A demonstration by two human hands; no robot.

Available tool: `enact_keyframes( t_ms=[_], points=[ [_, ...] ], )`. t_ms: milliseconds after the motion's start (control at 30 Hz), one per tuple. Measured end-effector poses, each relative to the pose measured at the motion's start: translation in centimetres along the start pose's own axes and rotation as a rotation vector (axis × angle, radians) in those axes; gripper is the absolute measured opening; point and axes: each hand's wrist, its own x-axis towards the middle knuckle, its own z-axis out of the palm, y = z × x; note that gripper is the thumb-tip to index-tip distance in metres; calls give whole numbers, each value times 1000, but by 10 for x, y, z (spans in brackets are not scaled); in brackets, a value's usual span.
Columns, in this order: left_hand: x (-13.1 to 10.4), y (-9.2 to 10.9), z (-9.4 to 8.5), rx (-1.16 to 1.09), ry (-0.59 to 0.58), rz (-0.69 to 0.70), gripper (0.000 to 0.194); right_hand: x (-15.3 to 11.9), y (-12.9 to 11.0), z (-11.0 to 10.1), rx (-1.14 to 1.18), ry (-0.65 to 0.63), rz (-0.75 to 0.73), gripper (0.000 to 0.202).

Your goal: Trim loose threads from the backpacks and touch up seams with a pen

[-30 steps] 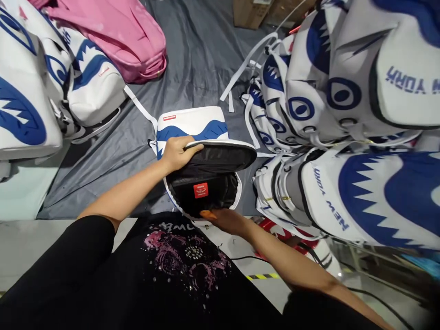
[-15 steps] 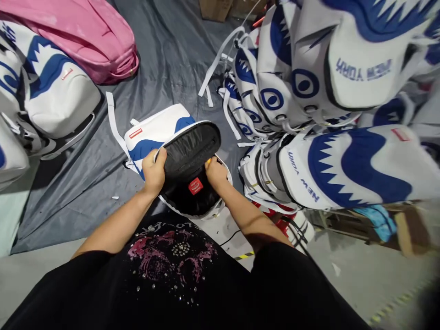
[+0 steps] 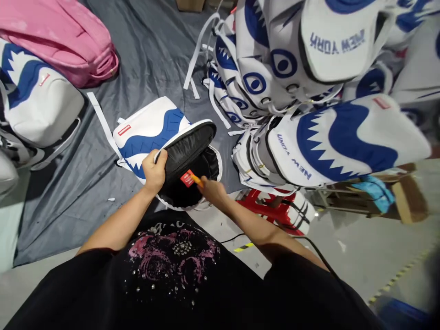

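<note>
A white and blue backpack (image 3: 146, 130) lies on the grey sheet in front of me, its top flap raised and its black lining showing. My left hand (image 3: 154, 171) is closed on the left edge of the flap, thumb on top. My right hand (image 3: 212, 190) is closed around a small orange tool (image 3: 197, 180) over the opening. The tool's tip is at a red label (image 3: 187, 178) inside the bag. What kind of tool it is, I cannot make out.
White and blue backpacks (image 3: 347, 137) are piled on the right, with a red and white bag (image 3: 271, 206) below them. A pink backpack (image 3: 79, 43) and another white backpack (image 3: 48, 105) lie at the left. A cardboard box (image 3: 409, 199) stands at the far right.
My right hand has left the right side of the opening and moved down over it, and the orange tool now shows clearly at the label. My left hand keeps its hold on the flap.
</note>
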Motion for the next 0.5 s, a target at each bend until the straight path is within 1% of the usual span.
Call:
enact_keyframes(
  t_ms=[100,133,167,200,233,300,367,433,500],
  points=[
    [-2,2,1,56,-35,44,63,25,-19,21,85,28,-184,34],
    [-1,2,-1,80,-29,66,63,32,-23,27,125,43,-225,35],
    [1,2,-3,100,-4,97,63,38,-24,32,164,71,-235,38],
    [4,2,-6,116,35,134,63,43,-22,37,201,111,-211,40],
    [8,3,-9,126,81,177,62,47,-19,40,234,157,-157,42],
    [16,6,-14,140,145,263,62,52,-9,47,292,254,-9,49],
    [20,11,-14,166,128,331,61,55,-2,53,339,321,76,54],
    [22,15,-10,188,82,380,62,54,1,59,374,359,60,50],
    [24,18,-5,194,61,412,62,54,0,65,400,390,44,46]
  ],
)
